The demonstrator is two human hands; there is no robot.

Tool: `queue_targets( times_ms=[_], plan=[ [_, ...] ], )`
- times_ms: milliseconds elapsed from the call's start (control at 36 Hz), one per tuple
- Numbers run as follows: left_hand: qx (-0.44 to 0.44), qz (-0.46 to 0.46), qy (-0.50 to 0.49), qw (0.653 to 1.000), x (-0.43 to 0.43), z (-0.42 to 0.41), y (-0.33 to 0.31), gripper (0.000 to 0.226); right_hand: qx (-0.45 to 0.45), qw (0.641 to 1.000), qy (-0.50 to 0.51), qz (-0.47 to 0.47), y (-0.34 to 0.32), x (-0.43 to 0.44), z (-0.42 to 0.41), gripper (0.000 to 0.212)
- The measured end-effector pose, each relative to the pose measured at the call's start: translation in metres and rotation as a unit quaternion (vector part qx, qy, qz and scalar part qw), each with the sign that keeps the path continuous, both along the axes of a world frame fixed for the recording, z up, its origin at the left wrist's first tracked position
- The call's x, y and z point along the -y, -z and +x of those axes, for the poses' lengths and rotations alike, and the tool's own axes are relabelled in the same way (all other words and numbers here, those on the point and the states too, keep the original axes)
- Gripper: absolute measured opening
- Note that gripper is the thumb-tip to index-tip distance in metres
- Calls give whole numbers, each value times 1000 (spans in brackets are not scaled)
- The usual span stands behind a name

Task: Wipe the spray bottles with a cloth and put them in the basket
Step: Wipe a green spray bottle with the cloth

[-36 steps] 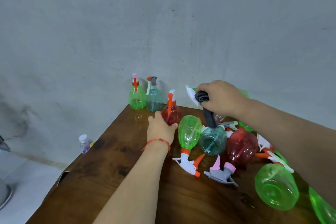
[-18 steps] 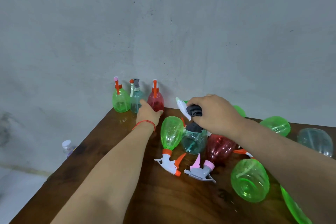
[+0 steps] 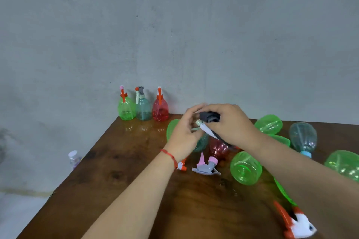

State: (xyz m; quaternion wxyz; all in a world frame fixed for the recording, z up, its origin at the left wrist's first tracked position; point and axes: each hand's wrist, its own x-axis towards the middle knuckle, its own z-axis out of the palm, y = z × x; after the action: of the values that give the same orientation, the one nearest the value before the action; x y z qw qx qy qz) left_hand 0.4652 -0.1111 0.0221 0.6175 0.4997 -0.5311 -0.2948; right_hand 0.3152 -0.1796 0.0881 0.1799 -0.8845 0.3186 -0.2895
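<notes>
My right hand (image 3: 231, 126) grips a dark grey cloth (image 3: 209, 117) bunched against the white spray head (image 3: 206, 130) of a teal spray bottle (image 3: 202, 142), which it lifts over the brown table (image 3: 120, 176). My left hand (image 3: 184, 136) meets it from the left, its fingers curled at the nozzle tip. Most of the teal bottle is hidden behind both hands. Three bottles stand upright at the back edge: green (image 3: 127, 109), teal (image 3: 143, 109) and red (image 3: 160, 110). No basket is in view.
Several bottles lie loose on the table's right half: a red one (image 3: 218, 147) with a pink and grey trigger (image 3: 206, 168), green ones (image 3: 245, 168) (image 3: 269, 124) (image 3: 343, 163), a teal one (image 3: 303, 137). An orange and white trigger (image 3: 297, 225) is at the front right. A small capped bottle (image 3: 73, 158) sits beyond the left edge.
My left hand has let go of the red bottle, now upright at the back, and has come over to the spray head. My right hand has lifted the cloth and teal bottle slightly.
</notes>
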Motion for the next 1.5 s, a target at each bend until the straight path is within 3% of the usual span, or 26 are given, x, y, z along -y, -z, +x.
queue_targets(
  times_ms=[333, 444, 639, 861, 1056, 1167, 1278, 1444, 1500],
  plan=[
    [-17, -21, -10, 1000, -26, -51, -28, 58, 152, 983, -24, 104, -28, -24, -51, 25],
    [14, -42, -43, 998, -34, -55, -50, 55, 207, 965, -47, 154, -51, -30, -61, 25],
    [73, -48, -72, 994, -65, -49, -44, 43, 223, 958, -76, 162, -42, -51, -64, 29],
    [64, -27, -88, 994, -99, -51, 2, 28, 244, 954, -59, 164, -4, -73, -92, 35],
    [96, -10, -143, 985, -107, -44, 10, 23, 202, 970, -12, 137, 3, -83, -118, 34],
    [96, 0, -165, 982, -108, -39, 14, 18, 233, 963, 3, 134, 2, -86, -134, 34],
    [80, 12, -179, 981, -113, -40, 23, 28, 274, 933, -38, 229, 8, -96, -145, 30],
    [93, 95, -135, 982, -133, -48, 65, 86, 129, 928, -98, 335, 59, -113, -151, 11],
    [114, 125, -101, 980, -134, -51, 75, 97, 132, 919, -108, 355, 70, -118, -152, 11]
  ],
)
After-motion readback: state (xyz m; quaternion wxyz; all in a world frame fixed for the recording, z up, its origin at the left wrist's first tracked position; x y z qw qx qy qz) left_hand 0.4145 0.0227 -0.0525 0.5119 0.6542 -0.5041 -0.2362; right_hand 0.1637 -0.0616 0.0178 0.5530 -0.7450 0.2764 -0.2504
